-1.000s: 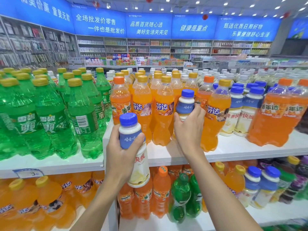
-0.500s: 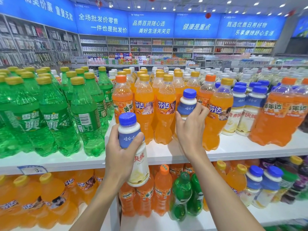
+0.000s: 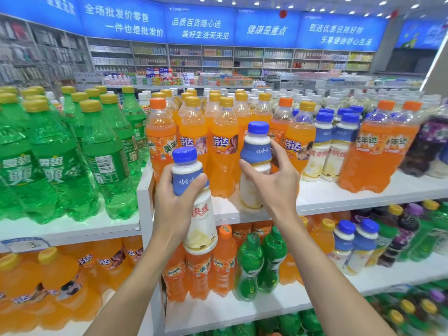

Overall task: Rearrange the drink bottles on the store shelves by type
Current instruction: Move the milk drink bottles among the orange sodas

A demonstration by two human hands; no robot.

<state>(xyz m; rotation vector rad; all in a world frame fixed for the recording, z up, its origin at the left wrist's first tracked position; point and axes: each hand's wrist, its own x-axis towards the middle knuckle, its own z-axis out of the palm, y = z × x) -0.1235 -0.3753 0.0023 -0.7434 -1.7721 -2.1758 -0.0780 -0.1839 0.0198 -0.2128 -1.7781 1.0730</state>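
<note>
Change: right hand has pulled its milk bottle forward, out of the orange bottles to the front edge of the top shelf. Right fingers wrap its blue label; we can't tell if the base touches the shelf. Left hand unchanged, fingers clamped on a second milk bottle, held in the air before the shelf edge. We judge both strays are out; the milk group to the right is the likely target. Shelf is white and crowded, green bottles on the left. Store aisles and blue banners behind.
</note>
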